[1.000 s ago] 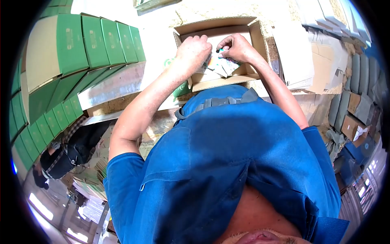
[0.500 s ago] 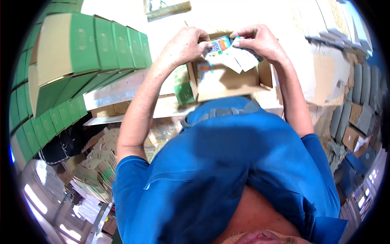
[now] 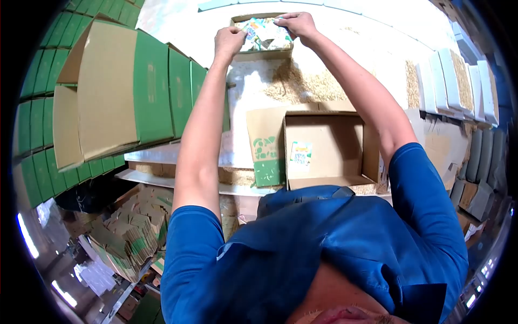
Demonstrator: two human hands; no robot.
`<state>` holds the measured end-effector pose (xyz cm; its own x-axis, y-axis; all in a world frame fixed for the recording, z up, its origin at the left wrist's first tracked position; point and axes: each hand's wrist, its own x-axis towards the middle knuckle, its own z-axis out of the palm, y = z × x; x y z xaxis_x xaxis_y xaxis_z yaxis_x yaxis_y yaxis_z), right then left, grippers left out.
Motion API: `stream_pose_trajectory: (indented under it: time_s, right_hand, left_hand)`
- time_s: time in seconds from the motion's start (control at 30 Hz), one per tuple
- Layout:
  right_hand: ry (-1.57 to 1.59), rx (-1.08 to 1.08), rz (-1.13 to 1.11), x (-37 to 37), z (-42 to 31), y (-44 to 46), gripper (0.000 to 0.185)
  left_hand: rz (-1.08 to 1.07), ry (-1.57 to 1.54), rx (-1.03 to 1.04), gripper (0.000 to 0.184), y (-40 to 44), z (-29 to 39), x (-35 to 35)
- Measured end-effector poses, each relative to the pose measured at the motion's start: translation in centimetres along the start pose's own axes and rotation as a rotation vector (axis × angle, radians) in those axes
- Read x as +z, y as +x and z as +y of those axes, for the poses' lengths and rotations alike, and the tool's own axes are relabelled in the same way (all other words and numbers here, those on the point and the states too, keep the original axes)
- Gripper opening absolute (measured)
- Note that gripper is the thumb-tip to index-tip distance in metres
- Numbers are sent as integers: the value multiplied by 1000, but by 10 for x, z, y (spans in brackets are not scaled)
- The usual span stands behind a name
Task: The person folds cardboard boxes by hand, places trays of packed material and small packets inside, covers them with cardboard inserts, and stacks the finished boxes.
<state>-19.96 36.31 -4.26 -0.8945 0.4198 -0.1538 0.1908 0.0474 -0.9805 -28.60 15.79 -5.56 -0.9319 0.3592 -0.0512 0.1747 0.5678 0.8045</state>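
Several leaflets (image 3: 252, 32) in or just above the small box (image 3: 264, 55), far side of your worktop (image 3: 345, 62), can't tell which | your left hand (image 3: 229, 43) and right hand (image 3: 300, 25): fingers look pinched on leaflet edges | likely light, thin, bendy, slick, easily creased | best held by opposite edges | another card (image 3: 301, 153) lies inside the large box (image 3: 333, 135) nearer you

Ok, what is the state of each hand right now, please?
Left hand: closed, holding printed packets at the far box.
Right hand: closed, also holding printed packets there.
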Motion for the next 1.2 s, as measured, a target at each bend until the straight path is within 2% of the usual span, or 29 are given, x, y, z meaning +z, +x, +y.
stream_pose_trajectory:
  time_s: [0.03, 0.07, 0.13, 0.2, 0.23, 0.27, 0.33, 0.4, 0.47, 0.53, 0.6, 0.67, 0.73, 0.77, 0.83, 0.9, 0.97, 1.03, 1.1, 1.13, 1.2]
  right_hand:
    - [-22, -15, -3, 6, 4, 14, 25]
    - [-43, -23, -8, 10, 11, 23, 26]
    - [-131, 15, -29, 14, 28, 43, 31]
    - [-258, -25, -38, 18, 48, 54, 36]
    - [-417, -26, -3, 17, 52, 57, 41]
    - [-418, -23, -3, 14, 56, 60, 41]
    - [-879, -112, 51, 8, 58, 57, 44]
    - [-962, -180, 22, -10, 51, 48, 43]
    - [-909, -216, -77, -40, 38, 36, 41]
    - [-818, -179, -134, -82, 29, 15, 38]
    - [-773, -182, -136, -130, 14, -33, 38]
    - [-728, -15, -94, -176, -2, -98, 39]
    - [-531, 109, 17, -212, -4, -168, 48]
    - [-427, 158, 66, -229, 13, -199, 48]
    - [-109, 227, 77, -239, 39, -264, 50]
    - [185, 344, 49, -238, 82, -319, 56]
    - [400, 473, -3, -222, 112, -353, 62]
    - [536, 491, -13, -200, 125, -371, 69]
    - [459, 304, 60, -180, 130, -379, 77]
    - [411, 230, 119, -174, 128, -371, 83]
    - [-232, 138, 32, -161, 115, -368, 94]
  left_hand:
    - [-9, -60, -127, 22, 7, -4, 1]
    - [-10, -62, -132, 22, 12, -7, 5]
    - [53, 203, -131, 25, 21, -16, 15]
    - [9, 219, -163, 29, 21, -18, 21]
    - [40, 269, -123, 32, 21, -21, 25]
    - [72, 319, -81, 35, 20, -23, 28]
    - [100, 321, -77, 41, 6, -19, 28]
    - [294, 334, 79, 39, -14, -10, 26]
    - [310, 316, 120, 38, -50, 1, 23]
    - [125, -69, -38, 39, -94, 14, 21]
    - [5, -144, -72, 38, -152, 8, 25]
    - [-131, -318, -154, 42, -214, 14, 24]
    - [-211, -527, -357, 50, -269, 39, 20]
    - [-265, -584, -321, 52, -292, 31, 28]
    - [-365, -689, -285, 56, -330, 17, 45]
    - [-340, -771, -378, 59, -349, 19, 49]
    - [-353, -917, -473, 60, -355, 4, 57]
    - [-397, -870, -435, 61, -353, 8, 57]
    - [-429, -842, -402, 63, -358, 6, 62]
    - [-439, -640, -286, 67, -355, 16, 61]
    - [-394, -165, -1, 82, -350, 14, 71]
